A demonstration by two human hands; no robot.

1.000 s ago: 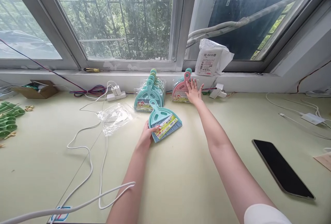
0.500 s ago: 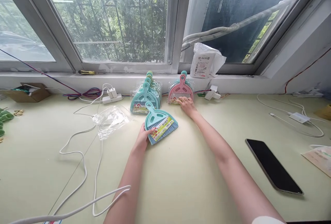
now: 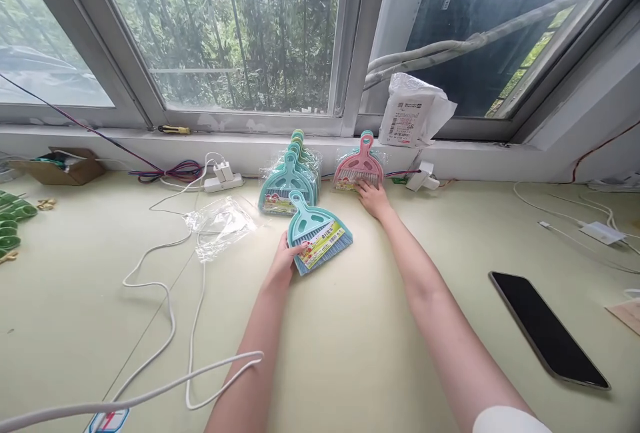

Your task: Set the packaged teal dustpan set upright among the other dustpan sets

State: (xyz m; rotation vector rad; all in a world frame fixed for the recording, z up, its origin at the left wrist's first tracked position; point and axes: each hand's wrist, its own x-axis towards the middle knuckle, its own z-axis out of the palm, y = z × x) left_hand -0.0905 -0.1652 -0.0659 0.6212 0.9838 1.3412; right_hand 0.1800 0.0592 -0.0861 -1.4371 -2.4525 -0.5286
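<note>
My left hand [image 3: 283,265] grips the lower left corner of a teal mini dustpan-and-brush set [image 3: 317,233] lying flat on the pale table [image 3: 350,346]. Stretched far forward, my right hand [image 3: 373,198] has its fingers on the bottom edge of a pink dustpan set [image 3: 359,165] in clear wrap, which leans against the wall under the window. A stack of wrapped teal dustpan sets [image 3: 289,180] leans just left of the pink one. Whether my right hand grips the pink set or only touches it is unclear.
An empty clear plastic bag [image 3: 220,223] lies left of the teal set. White cables [image 3: 170,313] loop across the left table from a charger [image 3: 223,178]. A black phone [image 3: 548,328] lies at right. A white package [image 3: 413,113] sits on the sill; green items [image 3: 10,226] at far left.
My right hand slid from the upper right of the pink set down to its bottom edge. The left hand and teal set stay put.
</note>
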